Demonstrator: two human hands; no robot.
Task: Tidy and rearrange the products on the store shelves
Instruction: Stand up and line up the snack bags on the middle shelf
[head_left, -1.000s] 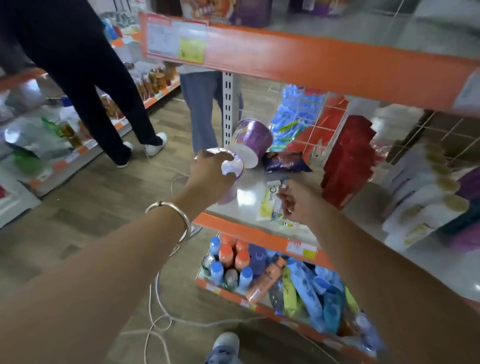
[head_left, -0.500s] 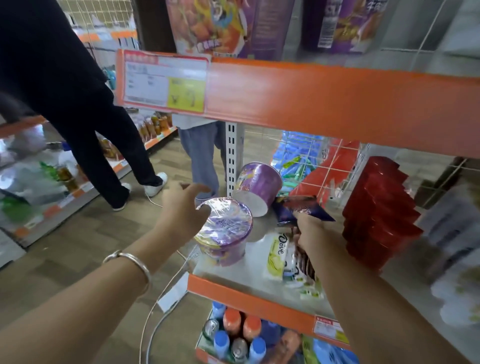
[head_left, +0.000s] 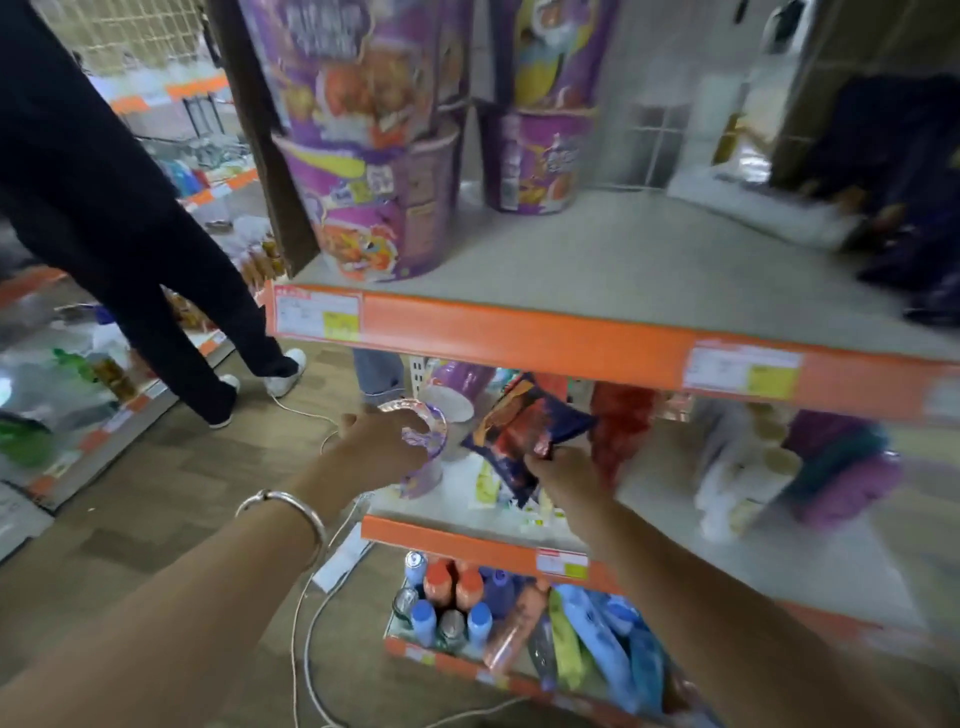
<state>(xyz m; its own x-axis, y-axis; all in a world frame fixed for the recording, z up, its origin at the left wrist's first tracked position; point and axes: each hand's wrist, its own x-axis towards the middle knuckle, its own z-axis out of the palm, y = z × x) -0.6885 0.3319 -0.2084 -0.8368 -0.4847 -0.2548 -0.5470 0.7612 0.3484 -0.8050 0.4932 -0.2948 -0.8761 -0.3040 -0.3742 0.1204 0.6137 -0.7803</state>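
A person faces a store rack, with an orange-fronted upper shelf (head_left: 519, 343) crossing the view.

Just beneath that shelf, the left hand (head_left: 382, 441), with a silver bangle (head_left: 291, 506) on its wrist, has its fingers curled around a small purple noodle cup with a shiny film lid (head_left: 426, 447). The cup looks upright. Whether it rests on the board below or is lifted clear cannot be told.

Beside it, also beneath the shelf, the right hand (head_left: 563, 473) pinches the lower end of a dark blue and red foil snack packet (head_left: 524, 431), holding it tilted up toward the shelf's underside.

Further back under the shelf, a second purple cup (head_left: 454, 387) lies on its side, near a blurred stack of red packets (head_left: 621, 426). On top of the shelf, at its near left end, tall purple noodle tubs (head_left: 374, 208) stand stacked.

The step in hand appears to be sorting mixed goods: both items are held and neither is placed yet. The next move probably calls for setting the cup with its own kind and giving the packet a separate spot. Both hands would need to clear the shelf's orange front edge without bumping it.
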